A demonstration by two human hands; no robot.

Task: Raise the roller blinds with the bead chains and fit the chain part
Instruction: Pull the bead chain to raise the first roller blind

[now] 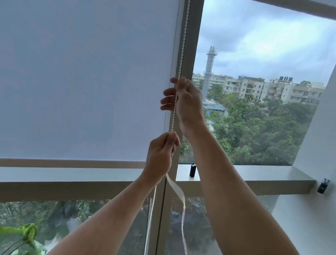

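Covering the pane left of the mullion (pixel 190 36), blind (pixel 76 65) hangs low, bottom bar just above the sill (pixel 247 173). Chain (pixel 184 35) runs down along the mullion, slack loop swinging below sill level. Right hand (pixel 183 100) high on the chain, thumb and forefinger pinching it, other fingers (pixel 166 104) spread loose. Left hand (pixel 160 153) lower, closed round the same strand. Black part (pixel 192 170) standing on the sill, just right of the mullion. Risks, likely: hauling the wrong strand and lowering the blind; beads slipping through a light pinch; the loose loop knocking the part off the sill.
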